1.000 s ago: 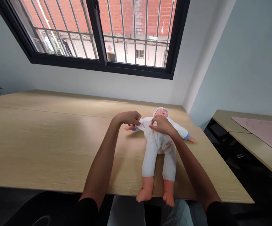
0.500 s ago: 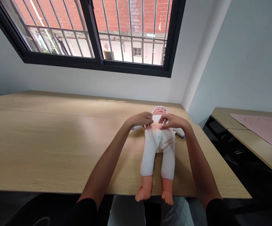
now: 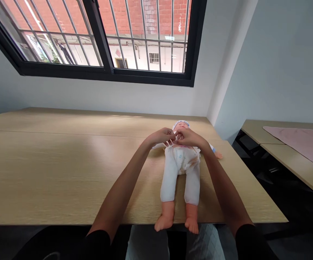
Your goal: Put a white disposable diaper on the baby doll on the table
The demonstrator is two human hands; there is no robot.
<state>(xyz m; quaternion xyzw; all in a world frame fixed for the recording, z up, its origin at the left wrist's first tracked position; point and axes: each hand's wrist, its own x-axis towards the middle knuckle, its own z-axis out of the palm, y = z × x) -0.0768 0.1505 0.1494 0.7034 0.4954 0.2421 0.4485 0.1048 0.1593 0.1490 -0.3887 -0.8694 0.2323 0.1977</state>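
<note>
A baby doll [image 3: 168, 180] lies on its back on the wooden table, its bare feet at the front edge. It wears a cap, white clothing and a patterned diaper [image 3: 183, 159]. Over the doll's chest, my left hand [image 3: 162, 136] has its fingers closed at the upper edge of the diaper area. My right hand [image 3: 188, 138] is right beside it, fingers pinched near the middle of the chest. What the fingertips hold is too small to make out. Both hands hide most of the doll's chest.
The wooden table [image 3: 64, 173] stretches left and back to the wall below a barred window. To the right, past a dark gap, stands another table [image 3: 294, 155] with a pink cloth [image 3: 303, 142] on it.
My right hand has moved left across the doll's chest and now meets my left hand. The doll's arm on the right shows more fully. The view has shifted slightly.
</note>
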